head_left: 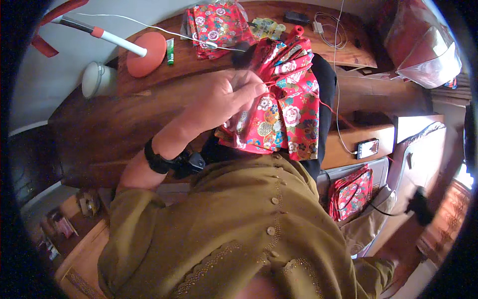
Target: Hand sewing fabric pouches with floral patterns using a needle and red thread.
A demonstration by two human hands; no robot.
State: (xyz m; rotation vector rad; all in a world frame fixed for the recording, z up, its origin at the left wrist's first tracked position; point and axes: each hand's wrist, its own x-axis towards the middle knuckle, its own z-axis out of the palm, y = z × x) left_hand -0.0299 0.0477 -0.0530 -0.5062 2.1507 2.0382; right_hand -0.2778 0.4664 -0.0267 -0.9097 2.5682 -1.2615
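Floral red cloth, limp and light, hangs bunched at her chest over the wooden desk. Her left hand pinches its top edge; that gathered edge looks the surest hold. Right hand unseen.

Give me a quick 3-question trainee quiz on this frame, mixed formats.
1. True or false: the left hand pinches at the red floral fabric piece held over the wooden table.
2. Multiple choice: the round orange lamp base stands A) on the far side of the table, left of the stack of red floral fabric; B) on the person's lap; C) on the floor.
3. Fill in: the band on the left wrist is ____ in colour.

Key: 1 true; 2 A; 3 black. Note: the right hand does not show in this view, so nothing can be said of its grip.
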